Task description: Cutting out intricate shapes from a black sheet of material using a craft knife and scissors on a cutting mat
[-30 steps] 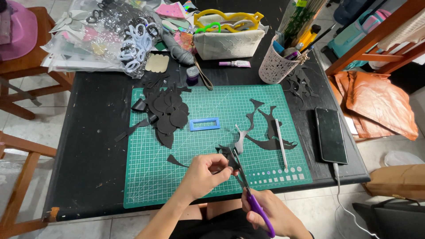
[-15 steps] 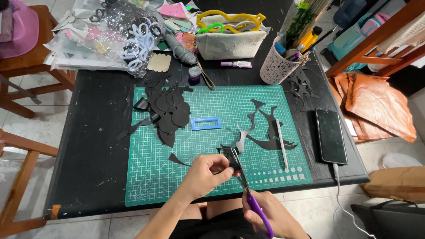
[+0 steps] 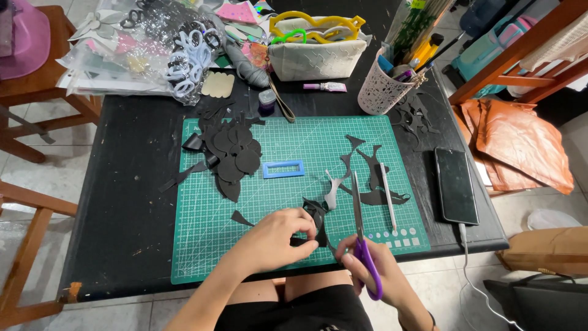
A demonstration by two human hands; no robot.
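Observation:
My left hand [image 3: 275,240] pinches a small black foam piece [image 3: 316,216] over the near edge of the green cutting mat [image 3: 294,147]. My right hand [image 3: 373,276] grips purple-handled scissors [image 3: 361,236], blades pointing away from me just right of the piece. A pile of black cut-out shapes [image 3: 229,153] lies on the mat's left part. A small blue rectangular frame [image 3: 283,168] sits mid-mat. Black offcuts [image 3: 373,178] and a thin white pen-like tool [image 3: 388,196] lie to the right of the scissors.
A black phone [image 3: 456,184] with a cable lies at the table's right edge. At the back stand a white pencil cup [image 3: 386,89], a cream pouch [image 3: 315,52] and plastic bags of craft bits [image 3: 141,52]. Wooden chairs stand left; an orange bag [image 3: 520,144] lies right.
The scissors have shifted slightly right of the black piece and stand more upright; the left hand has turned the piece a little. Everything on the table stays put.

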